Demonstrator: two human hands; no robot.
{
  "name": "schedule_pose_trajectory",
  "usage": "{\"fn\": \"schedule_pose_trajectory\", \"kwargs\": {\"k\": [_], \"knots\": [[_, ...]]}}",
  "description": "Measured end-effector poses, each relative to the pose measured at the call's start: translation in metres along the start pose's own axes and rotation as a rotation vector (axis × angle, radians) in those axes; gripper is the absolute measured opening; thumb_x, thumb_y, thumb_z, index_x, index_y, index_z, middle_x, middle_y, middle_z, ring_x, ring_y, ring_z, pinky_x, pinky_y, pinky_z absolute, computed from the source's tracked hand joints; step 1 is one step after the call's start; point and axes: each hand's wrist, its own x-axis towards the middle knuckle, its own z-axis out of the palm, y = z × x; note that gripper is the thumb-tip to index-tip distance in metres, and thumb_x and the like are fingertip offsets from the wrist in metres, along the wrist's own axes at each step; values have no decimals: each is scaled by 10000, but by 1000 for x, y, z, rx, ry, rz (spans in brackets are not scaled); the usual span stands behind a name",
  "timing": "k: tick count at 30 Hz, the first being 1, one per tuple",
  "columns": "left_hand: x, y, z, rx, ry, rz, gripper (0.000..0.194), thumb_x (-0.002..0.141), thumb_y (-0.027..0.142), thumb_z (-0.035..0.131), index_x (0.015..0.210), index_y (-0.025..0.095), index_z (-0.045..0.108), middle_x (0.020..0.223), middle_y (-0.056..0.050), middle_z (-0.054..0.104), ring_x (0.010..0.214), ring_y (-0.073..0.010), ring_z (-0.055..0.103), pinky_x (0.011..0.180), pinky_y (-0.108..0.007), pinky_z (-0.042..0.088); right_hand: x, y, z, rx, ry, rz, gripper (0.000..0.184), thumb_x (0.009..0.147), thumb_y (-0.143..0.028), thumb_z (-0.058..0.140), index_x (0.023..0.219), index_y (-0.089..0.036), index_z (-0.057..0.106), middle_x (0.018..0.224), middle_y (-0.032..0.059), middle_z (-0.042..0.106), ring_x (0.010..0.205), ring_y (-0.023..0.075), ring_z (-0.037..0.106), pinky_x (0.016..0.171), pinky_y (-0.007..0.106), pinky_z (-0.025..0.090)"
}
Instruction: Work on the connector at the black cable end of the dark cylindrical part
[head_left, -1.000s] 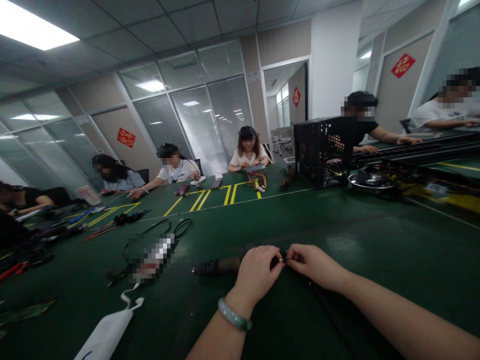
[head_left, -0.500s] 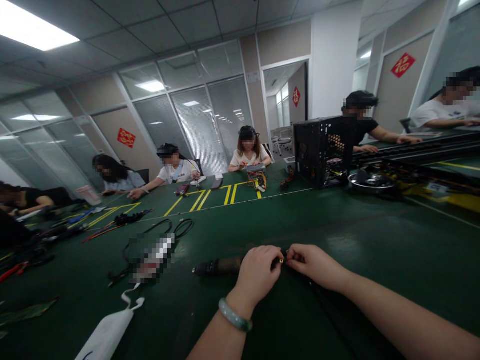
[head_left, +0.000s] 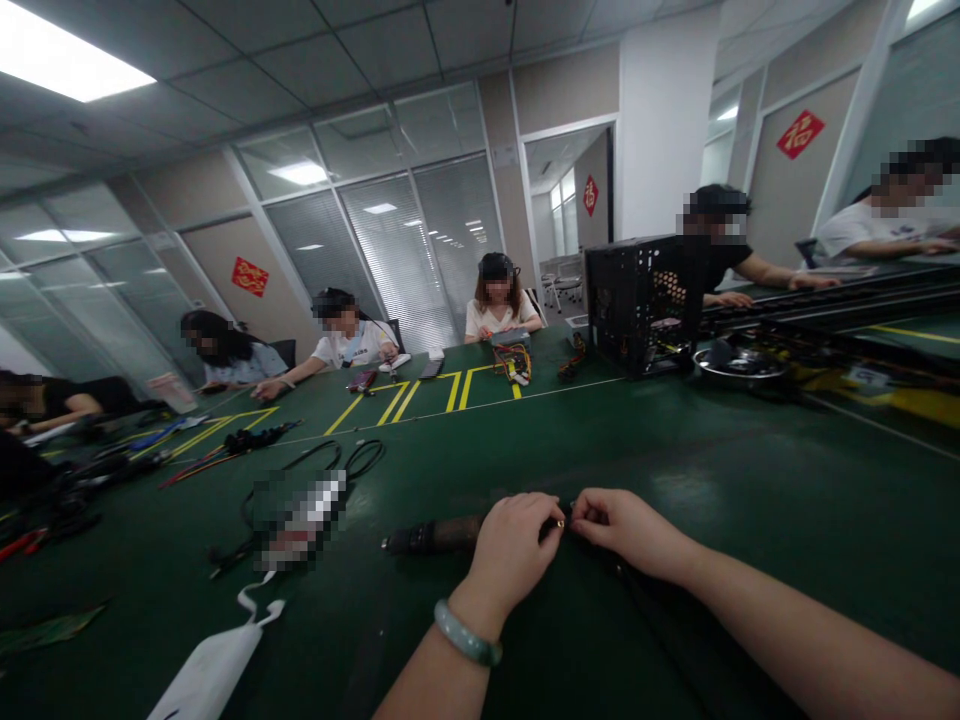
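A dark, pen-shaped electric screwdriver (head_left: 435, 536) lies across the green table, its bit end toward the left. My left hand (head_left: 510, 545), wearing a jade-coloured bangle (head_left: 466, 634), is closed round its rear part. A tiny gold-coloured metal piece (head_left: 561, 524) shows at the left thumb and fingertip. Just to the right, my right hand (head_left: 619, 525) is closed in a pinch at the end of a black cable (head_left: 637, 595), which runs down toward the front edge. Its fingers hide most of what they hold. The two hands' fingertips are almost touching.
A blurred-out packet (head_left: 304, 520), a black cord (head_left: 365, 457) and a white pouch (head_left: 210, 670) lie on the left. Farther off are a black computer case (head_left: 637, 305), a metal bowl (head_left: 739, 365) and bundled wires (head_left: 511, 362). Several people sit round the table.
The view has shifted very slightly. Both hands keep their grip and place, with only small finger movement at the gold-coloured piece.
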Motion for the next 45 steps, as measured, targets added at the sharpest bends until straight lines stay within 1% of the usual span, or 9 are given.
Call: {"fn": "schedule_pose_trajectory", "kwargs": {"k": [6,10,12,15,21,28,35,41,45], "knots": [[0,1,0,17,-23,0,147,883,183,567,998,249,631,1153,9,643,1086,-197,572,975,-397,420,-1,-1,0,-43,4,-4,128,873,-300,591,887,-200,670,781,-2,676,693,145,610,585,220,412],[0,2,-1,28,-27,-54,199,880,211,587,1070,268,604,1114,16,646,1047,-195,587,939,-383,443,-1,1,0,-36,-2,-8,124,876,-303,591,891,-204,665,784,-8,674,697,144,614,589,220,417],[0,2,-2,37,-35,-75,184,878,226,595,1059,259,598,1112,8,644,1047,-200,587,929,-380,449,-1,1,0,-37,-9,-7,124,877,-303,590,896,-207,666,788,-8,675,696,145,614,588,220,420],[0,2,-2,38,-38,-58,137,875,205,590,1005,246,601,1144,4,636,1087,-203,572,960,-389,430,-1,0,-1,-44,-7,-11,119,872,-298,594,894,-208,669,788,-7,676,697,146,611,591,221,421],[0,1,-2,19,-28,-17,173,847,160,600,986,261,610,1157,20,637,1087,-195,574,968,-381,426,-1,-1,0,-38,0,-15,115,869,-292,594,882,-204,668,773,-8,672,686,143,606,584,216,417],[0,4,-3,29,-27,-21,120,860,214,591,975,239,613,1142,-8,641,1087,-214,572,964,-394,429,0,1,0,-57,0,-14,117,869,-289,591,890,-203,666,775,-5,675,685,146,608,580,219,408],[-1,-1,1,10,-14,-69,157,868,247,606,1024,256,607,1168,0,629,1085,-216,571,952,-402,440,0,1,0,-70,12,-16,110,867,-293,597,882,-209,666,771,-11,677,685,145,612,583,220,411],[-1,-4,2,-17,-12,-28,159,841,190,619,982,264,609,1181,20,627,1097,-210,567,974,-412,425,-1,2,0,-57,4,-27,119,873,-301,594,890,-209,668,793,-7,683,702,147,619,594,221,419],[-1,-2,1,-6,-13,-12,183,833,130,588,968,252,611,1186,15,628,1106,-204,563,981,-402,417,-1,2,0,-46,12,-29,119,871,-299,598,876,-202,667,775,-6,680,692,145,615,595,221,418]]}}
